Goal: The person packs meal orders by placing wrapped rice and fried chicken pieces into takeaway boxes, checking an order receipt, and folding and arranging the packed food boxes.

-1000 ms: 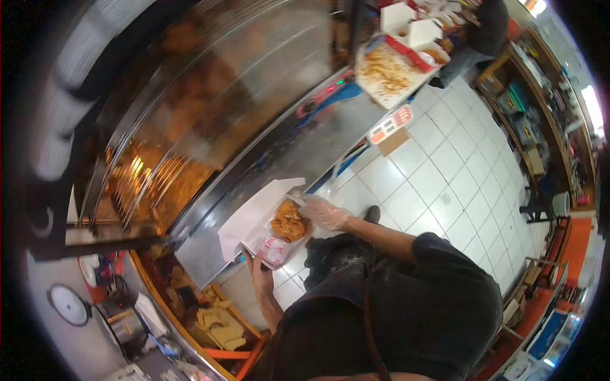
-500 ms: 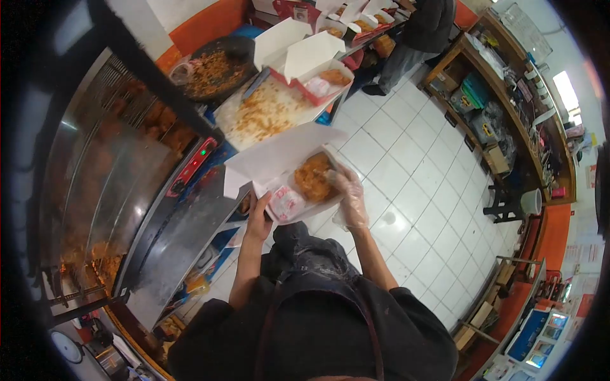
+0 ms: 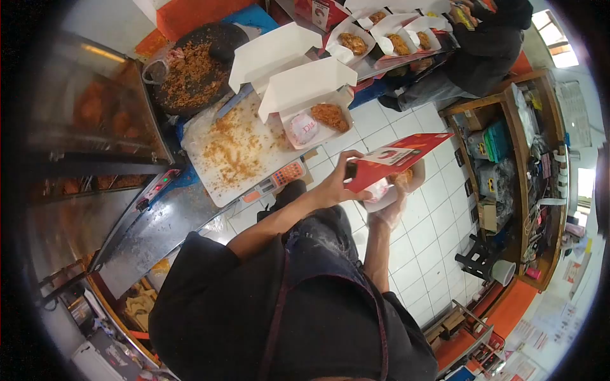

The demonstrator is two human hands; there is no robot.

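A red and white takeaway box (image 3: 397, 159) is tilted in front of me, its red printed lid face turned up towards me. Fingers of my left hand (image 3: 338, 185) are closed on its left edge. My right hand (image 3: 393, 209), in a clear plastic glove, grips the box from below on the right. Partly hidden under the lid are a piece of fried chicken (image 3: 401, 178) and a white wrapped packet (image 3: 377, 189). On the cutting board's corner stands another open box (image 3: 305, 86), holding a wrapped packet (image 3: 304, 128) and fried chicken (image 3: 330, 117).
Brown crumbs cover much of the white cutting board (image 3: 254, 166), with an orange-edged device (image 3: 276, 183) at its edge. Behind is a stone mortar (image 3: 190, 95) of ground seasoning. Several open boxes line the counter, near another person (image 3: 483, 57). A warming cabinet (image 3: 101, 120) stands left.
The box has moved right and its lid has swung over, showing the red outside. My left hand has come up along its edge. The view has shifted.
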